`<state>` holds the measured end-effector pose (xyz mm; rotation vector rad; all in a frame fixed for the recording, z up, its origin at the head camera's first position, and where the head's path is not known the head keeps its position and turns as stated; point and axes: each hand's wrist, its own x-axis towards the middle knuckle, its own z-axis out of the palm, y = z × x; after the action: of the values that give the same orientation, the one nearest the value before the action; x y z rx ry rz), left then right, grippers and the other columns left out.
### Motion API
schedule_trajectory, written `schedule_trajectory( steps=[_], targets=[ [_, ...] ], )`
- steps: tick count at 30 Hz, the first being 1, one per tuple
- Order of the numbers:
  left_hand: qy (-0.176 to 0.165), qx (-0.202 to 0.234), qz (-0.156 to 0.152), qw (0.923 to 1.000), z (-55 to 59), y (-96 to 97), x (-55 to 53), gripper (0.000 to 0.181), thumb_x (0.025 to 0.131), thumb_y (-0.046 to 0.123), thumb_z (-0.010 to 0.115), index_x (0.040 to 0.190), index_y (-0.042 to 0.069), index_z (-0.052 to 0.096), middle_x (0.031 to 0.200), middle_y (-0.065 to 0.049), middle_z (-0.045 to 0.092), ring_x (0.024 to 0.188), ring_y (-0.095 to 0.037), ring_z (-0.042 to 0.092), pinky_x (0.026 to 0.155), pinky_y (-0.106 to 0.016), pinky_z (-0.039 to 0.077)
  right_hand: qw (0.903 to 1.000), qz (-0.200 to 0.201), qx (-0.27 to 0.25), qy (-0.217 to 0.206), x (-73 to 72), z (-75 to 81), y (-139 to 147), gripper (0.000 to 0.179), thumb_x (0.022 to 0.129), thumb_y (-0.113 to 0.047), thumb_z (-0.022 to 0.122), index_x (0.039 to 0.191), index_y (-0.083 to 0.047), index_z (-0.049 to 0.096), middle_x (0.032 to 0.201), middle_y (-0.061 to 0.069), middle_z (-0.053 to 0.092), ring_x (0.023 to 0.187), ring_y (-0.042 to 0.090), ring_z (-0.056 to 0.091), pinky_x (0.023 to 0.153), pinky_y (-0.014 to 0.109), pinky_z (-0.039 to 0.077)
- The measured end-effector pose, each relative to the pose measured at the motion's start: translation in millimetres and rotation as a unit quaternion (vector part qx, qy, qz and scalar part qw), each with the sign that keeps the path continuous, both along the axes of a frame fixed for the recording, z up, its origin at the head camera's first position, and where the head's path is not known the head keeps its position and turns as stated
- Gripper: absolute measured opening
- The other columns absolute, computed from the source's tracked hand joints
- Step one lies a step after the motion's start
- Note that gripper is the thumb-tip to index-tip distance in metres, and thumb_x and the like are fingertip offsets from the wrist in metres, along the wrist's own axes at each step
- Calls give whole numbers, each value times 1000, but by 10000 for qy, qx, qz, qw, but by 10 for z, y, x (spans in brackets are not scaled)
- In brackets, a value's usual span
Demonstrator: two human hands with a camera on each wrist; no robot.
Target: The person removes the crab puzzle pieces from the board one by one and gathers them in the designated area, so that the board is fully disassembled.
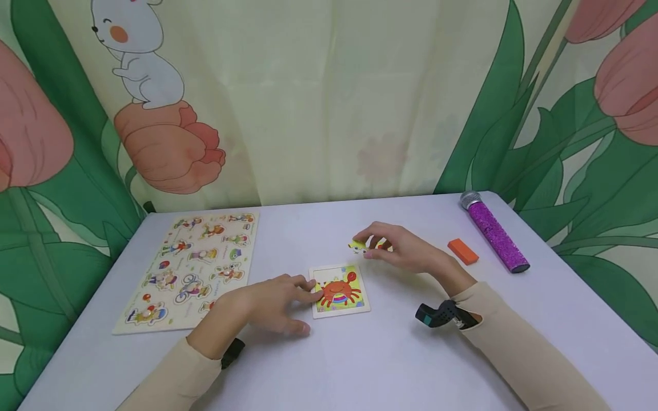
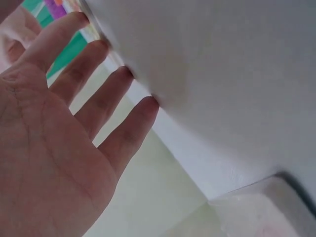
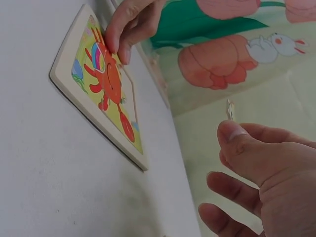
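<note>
On the white table [image 1: 390, 359], the crab puzzle [image 1: 340, 293] is touched at its left side by the left hand [image 1: 275, 302], fingers extended. Assembly is judged nearly complete: a yellow piece [image 1: 357, 247], pinched by the right hand [image 1: 403, 246], is apparently left for the pale upper gap [image 3: 128, 93].

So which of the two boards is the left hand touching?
The small crab board: the left fingers rest on it. The other board is larger, shows many figures and lies farther left.

White tbl [image 1: 390, 354] holds pic board [image 1: 195, 273], crab puzzle [image 1: 341, 291], orange block [image 1: 463, 251] & mic [image 1: 494, 234] (purple).
</note>
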<state>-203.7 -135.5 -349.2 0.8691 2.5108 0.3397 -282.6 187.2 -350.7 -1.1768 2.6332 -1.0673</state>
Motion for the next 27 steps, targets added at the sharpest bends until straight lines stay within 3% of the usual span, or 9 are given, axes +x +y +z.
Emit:
schedule_trajectory(
  steps=[4,13,27],
  targets=[
    [-67,-47,-45,10000,-2,-44,41,67,89,52,75,150,34,54,159,2,44,143,-27,41,117,-48,37,9999,94,-117,23,-10,-66,17,34,97,-20,73,131,-18,66,123,-5,67,102,14,64,86,39,57],
    [24,48,-205,9998,18,-3,-7,68,90,50,75,151,29,54,159,-1,44,142,-27,42,117,-48,37,9994,-319,58,145,7,-39,224,34,96,-15,74,129,-17,67,121,-5,67,101,15,64,87,38,57],
    [-84,65,-28,9999,18,25,16,70,89,50,76,151,30,53,161,3,41,144,-26,39,118,-48,36,9972,-727,173,95,-35,-67,460,36,96,-13,74,130,-19,67,124,-2,64,104,19,64,87,42,58]
  ],
)
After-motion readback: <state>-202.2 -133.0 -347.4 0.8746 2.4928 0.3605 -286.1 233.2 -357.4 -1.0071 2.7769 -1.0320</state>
